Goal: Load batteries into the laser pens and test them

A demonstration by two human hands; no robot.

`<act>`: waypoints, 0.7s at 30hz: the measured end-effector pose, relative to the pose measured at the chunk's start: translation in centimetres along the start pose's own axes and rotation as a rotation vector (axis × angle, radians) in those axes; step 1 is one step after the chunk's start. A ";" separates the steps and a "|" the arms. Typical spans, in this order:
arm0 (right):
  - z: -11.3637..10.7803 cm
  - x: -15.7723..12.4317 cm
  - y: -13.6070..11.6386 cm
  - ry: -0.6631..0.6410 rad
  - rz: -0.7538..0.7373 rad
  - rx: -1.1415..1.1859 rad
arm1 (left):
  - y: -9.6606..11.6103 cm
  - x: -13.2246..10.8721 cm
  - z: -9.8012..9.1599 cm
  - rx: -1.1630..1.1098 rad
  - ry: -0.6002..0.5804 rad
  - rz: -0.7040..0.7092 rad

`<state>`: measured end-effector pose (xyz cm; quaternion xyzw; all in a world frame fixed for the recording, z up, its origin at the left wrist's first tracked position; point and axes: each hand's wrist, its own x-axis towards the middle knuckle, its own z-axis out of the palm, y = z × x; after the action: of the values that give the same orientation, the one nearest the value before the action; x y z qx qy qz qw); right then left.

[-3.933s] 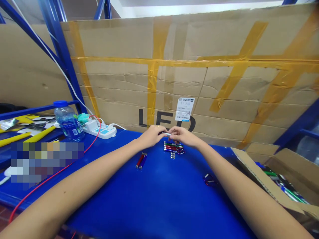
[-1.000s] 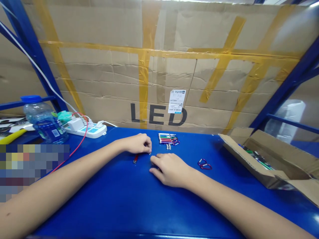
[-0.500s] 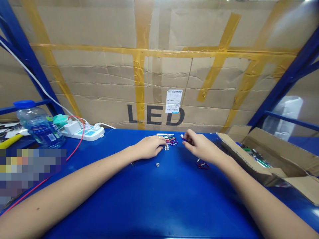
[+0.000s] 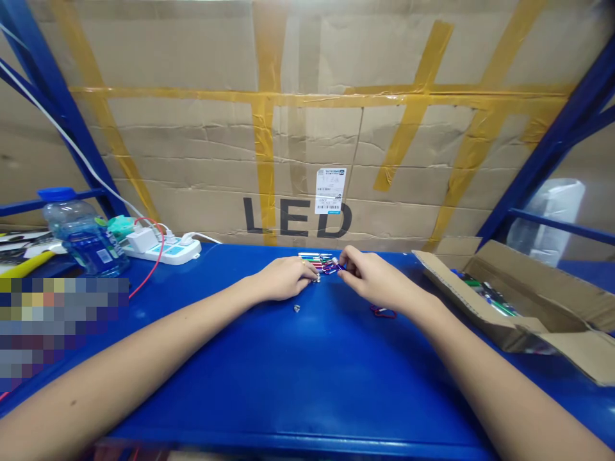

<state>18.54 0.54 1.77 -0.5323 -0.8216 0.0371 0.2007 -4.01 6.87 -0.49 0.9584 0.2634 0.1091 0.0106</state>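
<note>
My left hand (image 4: 283, 278) rests on the blue table (image 4: 288, 371) with fingers curled, its tips pinching something small I cannot make out beside a row of small coloured metal tubes (image 4: 317, 260). My right hand (image 4: 372, 276) is closed in a pinch on a small purple tube (image 4: 336, 264) just right of that row. A tiny silver piece (image 4: 296, 308) lies on the table below my left hand. Red and purple clips (image 4: 383, 312) lie under my right wrist.
An open cardboard box (image 4: 519, 307) with more coloured tubes sits at the right. A water bottle (image 4: 81, 237), a power strip (image 4: 166, 250) with a red wire, and blue rack posts stand at the left. A large taped cardboard sheet marked LED (image 4: 298, 218) forms the back wall.
My right hand lifted from the table centre with a small purple tube and came to the row of tubes. My left hand slid right toward the row. The red tube seen earlier is gone.
</note>
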 end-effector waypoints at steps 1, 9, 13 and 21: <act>0.0 0.0 0.0 0.001 0.001 0.001 | 0.0 0.0 0.0 0.006 -0.002 0.005; 0.4 0.1 0.3 0.005 0.011 0.012 | 0.2 0.3 0.4 0.053 -0.017 -0.022; 0.8 0.2 0.5 -0.002 0.011 0.021 | -0.1 0.0 0.3 0.052 -0.013 -0.025; 1.4 0.1 -0.6 -0.041 -0.044 0.106 | -0.7 -2.2 0.0 -0.022 -0.010 0.019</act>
<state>17.48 0.57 0.71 -0.5020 -0.8338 0.0871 0.2126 -6.20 6.35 -0.99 0.9613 0.2530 0.1071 0.0216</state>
